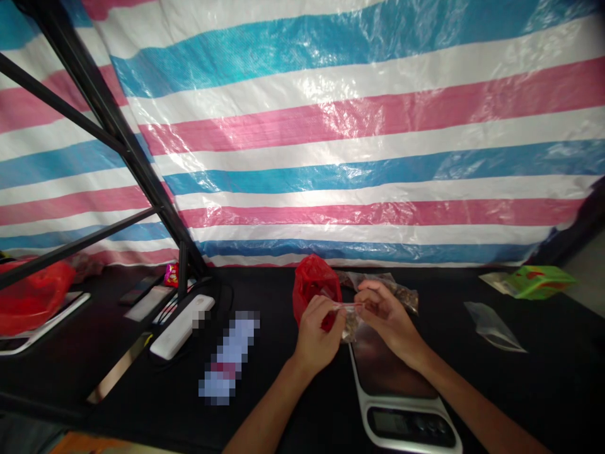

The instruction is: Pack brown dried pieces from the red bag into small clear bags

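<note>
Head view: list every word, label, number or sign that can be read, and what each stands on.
No text here can be read with certainty.
Digital kitchen scale display: dark, no digits readable.
Pixelated object: blurred out, unreadable.
Green pouch: markings too small to read.
Red snack packet: print too small to read.

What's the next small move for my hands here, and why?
Probably lower the small clear plastic bag onto the digital kitchen scale and let go. Your left hand and right hand both pinch its top, and it seems to hang near the platform's back edge, not resting there yet.
</note>
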Demonstrator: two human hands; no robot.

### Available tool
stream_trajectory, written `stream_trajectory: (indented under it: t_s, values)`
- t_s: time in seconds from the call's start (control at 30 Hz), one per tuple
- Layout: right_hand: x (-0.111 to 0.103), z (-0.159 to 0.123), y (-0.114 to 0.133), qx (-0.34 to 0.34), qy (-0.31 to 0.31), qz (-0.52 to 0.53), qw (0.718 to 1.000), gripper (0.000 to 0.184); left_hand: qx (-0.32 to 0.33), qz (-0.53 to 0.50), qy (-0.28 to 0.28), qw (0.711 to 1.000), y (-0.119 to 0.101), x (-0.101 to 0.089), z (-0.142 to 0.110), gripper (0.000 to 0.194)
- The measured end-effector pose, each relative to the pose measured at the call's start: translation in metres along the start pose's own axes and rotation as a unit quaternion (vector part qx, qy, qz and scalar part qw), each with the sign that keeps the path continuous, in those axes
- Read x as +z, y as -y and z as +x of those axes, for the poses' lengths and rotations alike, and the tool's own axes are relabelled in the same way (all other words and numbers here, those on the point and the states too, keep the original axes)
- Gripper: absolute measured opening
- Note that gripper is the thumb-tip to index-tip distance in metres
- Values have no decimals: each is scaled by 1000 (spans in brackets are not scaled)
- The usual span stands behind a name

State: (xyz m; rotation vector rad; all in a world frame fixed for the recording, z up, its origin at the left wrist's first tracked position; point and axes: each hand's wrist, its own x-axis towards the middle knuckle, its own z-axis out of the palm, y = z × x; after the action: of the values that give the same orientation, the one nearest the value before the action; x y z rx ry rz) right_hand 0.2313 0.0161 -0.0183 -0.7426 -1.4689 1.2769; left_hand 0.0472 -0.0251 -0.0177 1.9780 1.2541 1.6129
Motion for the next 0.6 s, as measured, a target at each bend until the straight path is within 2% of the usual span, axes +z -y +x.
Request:
stream_trajectory:
  t_s: [0.17,0.4,0.6]
  values:
    - [0,-2,4,-6,16,-31,999,43,4,-7,5,1000,-1,0,0,18]
    - [2,0,3,-17,-13,-29,999,44,22,-6,-1,1000,-5,-1,1,17]
    - [6,-3,5,-7,0,-44,999,46,23,-18,7,1000,-3,-1,0,14]
